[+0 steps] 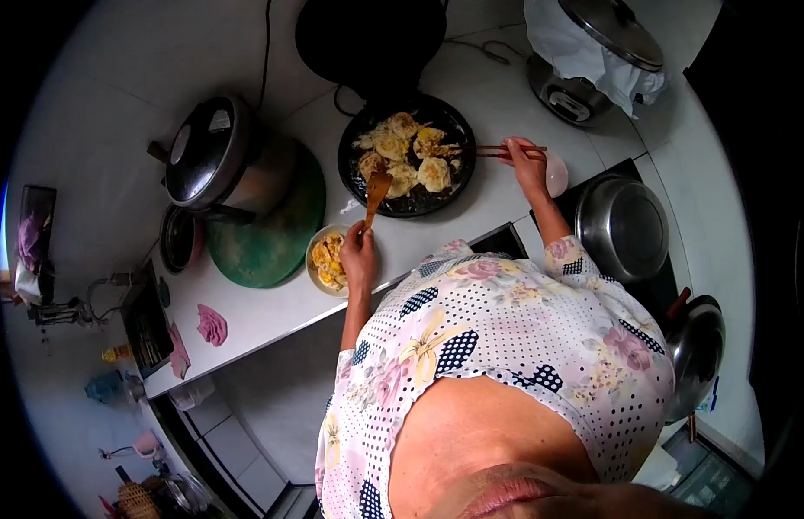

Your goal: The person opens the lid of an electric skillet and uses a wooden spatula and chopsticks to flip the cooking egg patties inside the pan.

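Several fried eggs (pixel 402 178) lie in a round black electric pan (pixel 465 127) with its lid (pixel 367 39) raised behind it. My left hand (pixel 359 258) is closed around the handle of a wooden spatula (pixel 379 186), whose blade is at the pan's near left edge, by the eggs. My right hand (pixel 527 164) grips a pair of chopsticks (pixel 493 151); their tips reach in over the pan's right side, at an egg. Just beside my left hand stands a bowl (pixel 311 275) of cooked egg pieces (pixel 329 259).
Left of the pan, a pressure cooker (pixel 237 164) stands on a round green board (pixel 268 259). A pink cloth (pixel 212 324) lies on the counter (pixel 263 316). At the right are a pink bowl (pixel 556 173), a metal basin (pixel 623 229) and a cloth-draped cooker (pixel 568 91).
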Tool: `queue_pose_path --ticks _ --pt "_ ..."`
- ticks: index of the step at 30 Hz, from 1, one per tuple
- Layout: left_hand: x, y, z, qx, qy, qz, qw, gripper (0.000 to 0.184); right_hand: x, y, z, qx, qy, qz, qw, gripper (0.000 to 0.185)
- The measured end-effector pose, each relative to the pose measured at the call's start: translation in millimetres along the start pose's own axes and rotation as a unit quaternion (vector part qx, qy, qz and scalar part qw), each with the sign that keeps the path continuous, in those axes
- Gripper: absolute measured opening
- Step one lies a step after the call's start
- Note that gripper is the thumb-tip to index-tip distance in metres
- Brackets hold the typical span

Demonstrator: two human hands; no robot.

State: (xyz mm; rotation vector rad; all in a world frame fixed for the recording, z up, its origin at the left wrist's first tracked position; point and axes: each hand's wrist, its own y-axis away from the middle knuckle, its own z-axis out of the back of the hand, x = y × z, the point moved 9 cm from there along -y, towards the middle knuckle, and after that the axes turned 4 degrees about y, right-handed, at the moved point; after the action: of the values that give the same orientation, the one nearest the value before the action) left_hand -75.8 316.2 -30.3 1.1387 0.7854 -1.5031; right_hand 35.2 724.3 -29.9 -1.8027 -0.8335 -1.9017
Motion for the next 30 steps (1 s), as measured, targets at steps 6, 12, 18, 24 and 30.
queue_pose_path --ticks 6,12,18,24,30 --pt "-1.7 -1.4 -3.4 0.022 -0.03 0.016 0.999 0.031 20.6 -8.1 -22.4 -0.022 -0.091 0.048 0.994 0.022" --pt "4.3 -10.1 -3.1 0.006 -0.016 0.0 1.0 0.029 -12.0 -28.8 -47.6 0.013 -0.111 0.048 0.993 0.021" --pt "8.8 -11.7 5.5 -0.013 -0.026 -0.004 1.0 0.028 5.9 -22.2 -17.8 -0.02 -0.08 0.031 0.996 0.02" --pt "-12.3 -14.6 3.6 -0.02 -0.05 -0.028 0.998 0.029 1.9 -23.6 -20.5 -0.029 -0.07 0.031 0.997 0.019" --pt "-17.0 -37.4 11.8 -0.025 -0.051 -0.068 0.996 0.028 30.9 -16.8 -26.0 0.0 -0.064 0.083 0.994 0.02"
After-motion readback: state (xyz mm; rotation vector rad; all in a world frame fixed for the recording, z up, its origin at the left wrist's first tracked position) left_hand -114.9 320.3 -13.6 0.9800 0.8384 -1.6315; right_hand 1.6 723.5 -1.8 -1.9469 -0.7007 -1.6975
